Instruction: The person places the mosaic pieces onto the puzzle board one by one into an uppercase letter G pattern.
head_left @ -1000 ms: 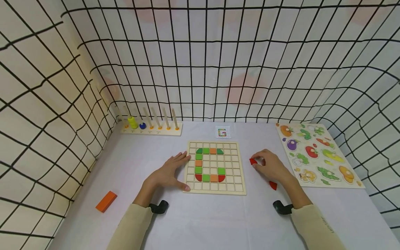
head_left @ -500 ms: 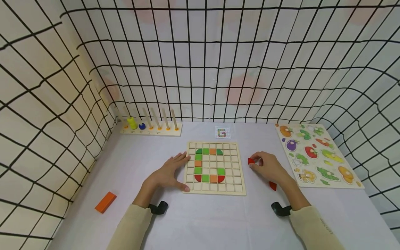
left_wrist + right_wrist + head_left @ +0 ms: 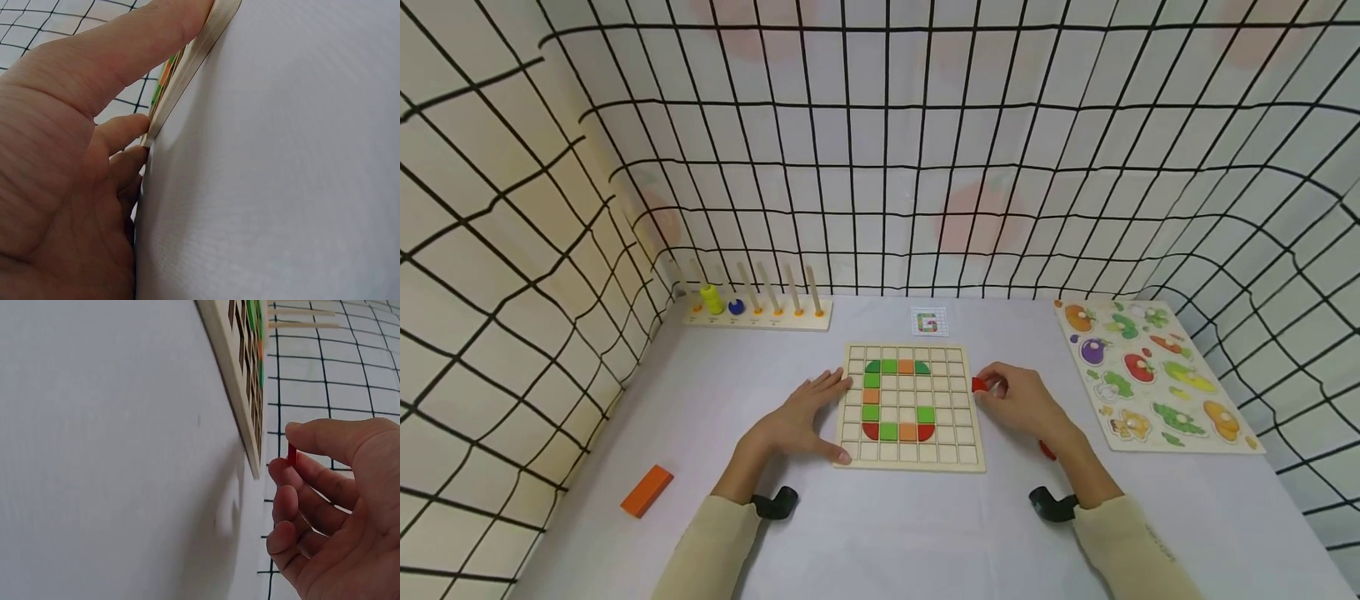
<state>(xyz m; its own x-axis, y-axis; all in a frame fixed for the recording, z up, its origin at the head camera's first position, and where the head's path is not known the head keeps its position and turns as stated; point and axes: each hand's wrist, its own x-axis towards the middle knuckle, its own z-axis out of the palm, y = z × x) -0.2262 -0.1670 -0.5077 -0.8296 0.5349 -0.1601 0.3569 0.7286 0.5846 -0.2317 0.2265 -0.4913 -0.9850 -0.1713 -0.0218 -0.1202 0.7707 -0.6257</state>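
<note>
A wooden grid board point(image 3: 958, 435) lies mid-table, with green, orange and red tiles set in several of its cells. My left hand point(image 3: 801, 423) rests at its left side, fingers spread, thumb on the lower left corner; the left wrist view shows the thumb against the board's edge point(image 3: 195, 65). Just past the board's right edge, my right hand point(image 3: 1022, 400) pinches a small red tile point(image 3: 977, 384) between thumb and fingertips. The right wrist view shows this tile point(image 3: 292, 454) edge-on, the other fingers curled. Another red piece point(image 3: 1047, 450) lies partly hidden under the right wrist.
A small pattern card point(image 3: 929, 322) lies behind the board. At the back left stands a peg rack point(image 3: 782, 322) with yellow-green and blue beads. A fruit-and-vegetable puzzle board point(image 3: 1198, 417) lies right, an orange block point(image 3: 647, 491) left. Black mesh point(image 3: 887, 167) surrounds the table.
My right hand has moved left with the red tile, from the bare table to the board's right edge. The left hand has stayed on the board.
</note>
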